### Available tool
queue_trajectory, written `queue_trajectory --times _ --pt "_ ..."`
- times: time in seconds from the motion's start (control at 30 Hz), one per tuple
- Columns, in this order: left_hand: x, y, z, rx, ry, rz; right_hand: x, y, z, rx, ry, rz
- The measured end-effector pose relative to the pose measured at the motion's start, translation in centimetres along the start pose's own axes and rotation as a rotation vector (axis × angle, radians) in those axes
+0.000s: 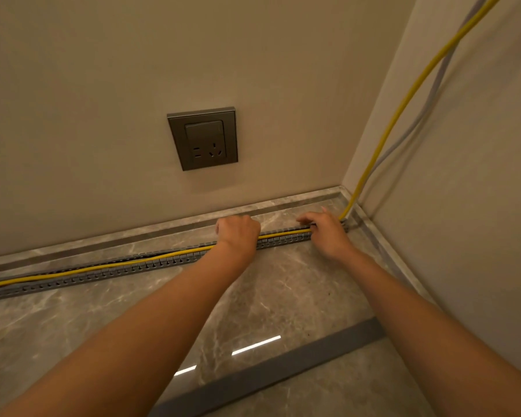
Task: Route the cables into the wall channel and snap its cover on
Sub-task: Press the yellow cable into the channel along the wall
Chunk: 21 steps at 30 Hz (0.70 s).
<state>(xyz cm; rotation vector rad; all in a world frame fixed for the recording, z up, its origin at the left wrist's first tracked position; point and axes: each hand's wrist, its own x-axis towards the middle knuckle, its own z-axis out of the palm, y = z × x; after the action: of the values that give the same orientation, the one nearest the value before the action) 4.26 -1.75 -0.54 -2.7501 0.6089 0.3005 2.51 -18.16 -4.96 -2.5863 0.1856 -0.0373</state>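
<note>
Grey slotted channel [151, 263] lies on the marble floor [283, 296], its long axis running from the left edge of the view up and to the right toward the room corner, just in front of the stone skirting [133, 236] and parallel to it. Its open side faces up, and the yellow cable [103, 266] sits along it lengthwise, following the same line from far left to the corner.

And both hands are down on it! The left hand [238, 230] is curled into a loose fist, knuckles up, pressing on top of the channel about midway along the visible run; the cable disappears under it, and whether the fingers actually pinch the cable I cannot tell. The right hand [325, 233] sits nearer the corner, fingers bent and close together, tips down on the channel's end where the cable enters; a firm hold on the cable is not clear from here either.

At the corner the yellow cable turns sharply upward and climbs the right-hand wall, leaning to the upper right, with a grey cable [427, 106] rising just beside it. Where the grey one goes at floor level is hidden behind the right hand.

A long grey cover strip [283, 367] lies flat on the floor well apart from the channel, nearer the camera, angled roughly the same way. A dark wall socket [203, 138] sits above the hands.
</note>
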Motion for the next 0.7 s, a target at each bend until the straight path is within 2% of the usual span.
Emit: queue_trajectory --times 0.1,0.2,0.3,0.57,0.7 --pt "0.1 1.5 0.1 -0.034 0.105 0.094 -0.3 0.3 -0.2 0.055 -0.024 -0.017" --pt "0.4 3.2 0.3 -0.013 0.152 0.161 -0.4 0.5 -0.6 0.210 -0.046 0.016" --pt "0.8 3.7 0.1 0.033 0.152 0.177 -0.1 0.8 -0.8 0.323 -0.062 0.069" --pt "1.3 3.9 -0.8 0.044 0.104 0.151 0.6 4.5 -2.3 0.426 -0.048 0.205" --pt "1.5 3.9 -0.9 0.004 0.072 0.117 0.8 5.6 -3.3 0.423 -0.052 0.208"
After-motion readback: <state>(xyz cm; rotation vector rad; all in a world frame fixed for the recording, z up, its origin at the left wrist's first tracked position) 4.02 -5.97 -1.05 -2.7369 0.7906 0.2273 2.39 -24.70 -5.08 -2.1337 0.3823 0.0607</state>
